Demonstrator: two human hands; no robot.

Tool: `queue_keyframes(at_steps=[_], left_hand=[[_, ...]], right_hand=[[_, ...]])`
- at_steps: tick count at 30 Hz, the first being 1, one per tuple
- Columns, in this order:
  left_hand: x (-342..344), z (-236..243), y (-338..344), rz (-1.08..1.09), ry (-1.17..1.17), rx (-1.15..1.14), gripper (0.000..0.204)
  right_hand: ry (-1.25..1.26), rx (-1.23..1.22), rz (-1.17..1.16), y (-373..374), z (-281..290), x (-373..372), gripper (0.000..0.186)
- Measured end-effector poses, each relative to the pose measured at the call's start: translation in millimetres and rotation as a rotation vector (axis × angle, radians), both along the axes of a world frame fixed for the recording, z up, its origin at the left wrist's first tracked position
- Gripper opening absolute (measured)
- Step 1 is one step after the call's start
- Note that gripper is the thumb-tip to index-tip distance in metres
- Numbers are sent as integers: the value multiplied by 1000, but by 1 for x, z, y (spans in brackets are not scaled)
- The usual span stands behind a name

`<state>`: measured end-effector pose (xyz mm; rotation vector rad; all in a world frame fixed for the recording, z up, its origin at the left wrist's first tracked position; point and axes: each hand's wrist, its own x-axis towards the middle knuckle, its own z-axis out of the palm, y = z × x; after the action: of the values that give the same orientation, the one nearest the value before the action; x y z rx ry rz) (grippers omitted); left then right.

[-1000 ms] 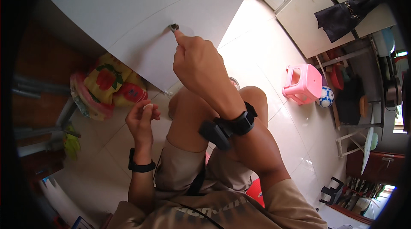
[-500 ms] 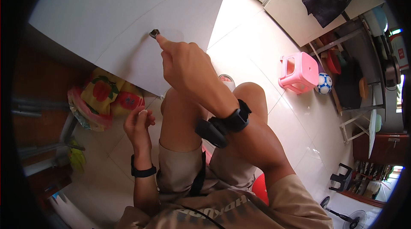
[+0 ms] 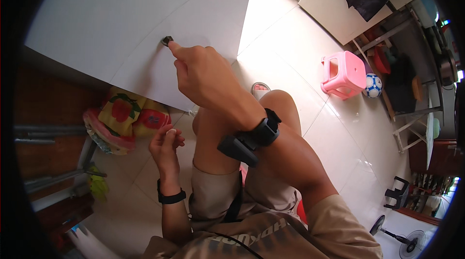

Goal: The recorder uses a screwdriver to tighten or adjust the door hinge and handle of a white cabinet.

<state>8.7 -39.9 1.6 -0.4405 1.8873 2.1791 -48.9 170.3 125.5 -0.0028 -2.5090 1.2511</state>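
Observation:
My right hand reaches over my knee to a large pale grey-white panel. Its index finger and thumb are at a small dark, shiny knob-like piece on that panel, and the other fingers are curled in. How far the thumb wraps round the piece is hidden by the hand. My left hand hangs in the air beside my knee, its fingers curled and thumb against them. Whether anything small lies in that pinch cannot be made out. A black band circles the left wrist, and a black strapped device the right.
A yellow and red printed bag lies below the panel's edge. On the tiled floor stand a pink plastic stool and a blue-white ball. Shelving and a fan are at the right.
The view has shifted a little, so the stool and ball sit further right and the panel further left. Both hands keep nearly the same pose, the right still at the dark piece.

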Motion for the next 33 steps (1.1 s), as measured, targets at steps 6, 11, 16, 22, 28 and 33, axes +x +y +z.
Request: queue_keyframes(at_steps=[6, 11, 16, 22, 28, 33], left_hand=[[-5, -1, -2, -22, 20, -2, 20], [-8, 0, -8, 7, 49, -21, 19], [-9, 2, -6, -10, 45, 1, 18], [-13, 1, 4, -1, 63, -3, 18], [-14, 5, 3, -42, 83, 5, 18], [-18, 4, 2, -41, 99, -2, 19]], right_hand=[[-69, 110, -30, 9, -5, 0, 36], [-80, 6, 12, 5, 1, 1, 27], [-89, -23, -42, 7, -9, -8, 22], [-143, 41, 60, 15, -8, -1, 24], [-111, -11, -10, 11, -9, -5, 28], [-167, 28, 43, 20, -16, -6, 28]])
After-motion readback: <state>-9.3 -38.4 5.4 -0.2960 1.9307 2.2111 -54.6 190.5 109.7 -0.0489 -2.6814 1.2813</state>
